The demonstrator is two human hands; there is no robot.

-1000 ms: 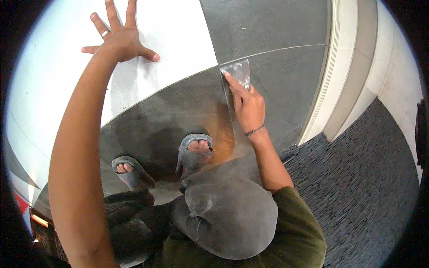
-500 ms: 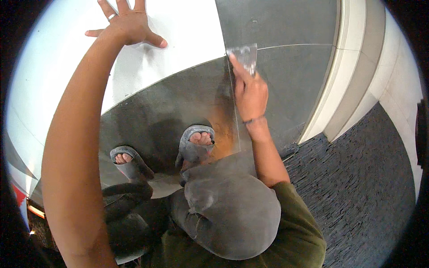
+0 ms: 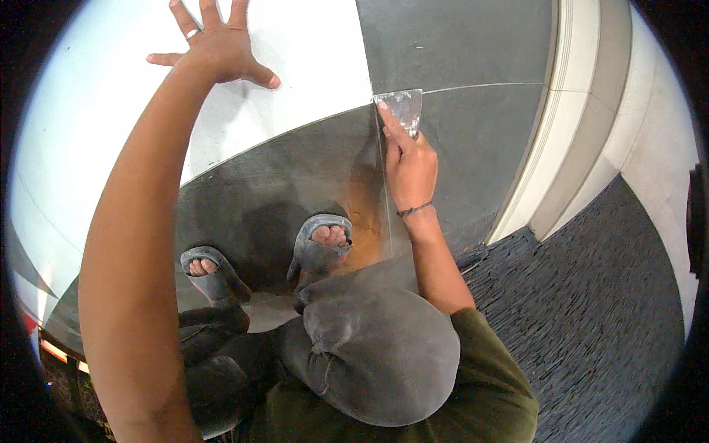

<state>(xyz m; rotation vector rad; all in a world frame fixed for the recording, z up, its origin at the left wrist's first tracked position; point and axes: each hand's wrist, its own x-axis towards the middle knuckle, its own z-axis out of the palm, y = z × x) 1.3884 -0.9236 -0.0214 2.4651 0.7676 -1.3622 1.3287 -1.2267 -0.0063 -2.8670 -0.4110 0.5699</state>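
My right hand (image 3: 411, 171) grips a putty knife (image 3: 402, 108) with a flat, whitish-smeared blade. The index finger stretches along the blade, and the other fingers curl round a handle they hide. One blade corner lies at the joint where the white tile (image 3: 310, 52) meets the dark grey floor tiles (image 3: 473, 44). A thin pale joint line (image 3: 484, 85) runs off to the right from the blade. Far left, my left hand (image 3: 223, 52) rests spread on the white tile, with a ring on one finger and nothing held.
My feet in dusty grey sandals (image 3: 323, 235) stand on the dark tiles, near an orange-brown patch (image 3: 365, 214). On the right rises a cream stepped moulding (image 3: 546, 148). Beyond it lies a dark ribbed mat-like surface (image 3: 576, 317).
The view has shifted slightly, so the floor and both hands sit a little lower. The putty knife's blade stays close to the same tile corner. My left hand remains spread on the white tile.
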